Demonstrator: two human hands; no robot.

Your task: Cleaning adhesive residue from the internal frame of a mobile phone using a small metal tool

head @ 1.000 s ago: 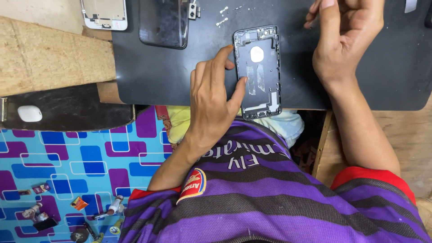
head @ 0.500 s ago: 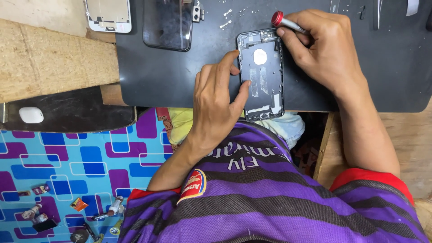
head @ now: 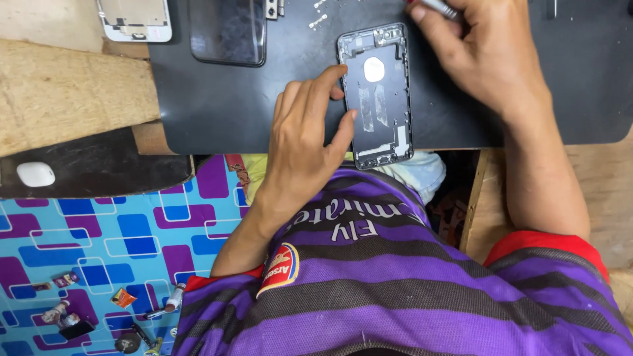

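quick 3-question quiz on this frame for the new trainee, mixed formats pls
1. True or false: the left hand rests on the black mat with its fingers against the left edge of the opened phone housing.
2. Multiple choice: what does the right hand hold? A) a slim tool with a metal shaft B) a white mouse C) nothing
3. Fill in: the dark glass panel lies to the ___ of the housing in the picture.

Key: 1 true; 2 A, the tool is gripped near the top edge, its tip hidden; 3 left.
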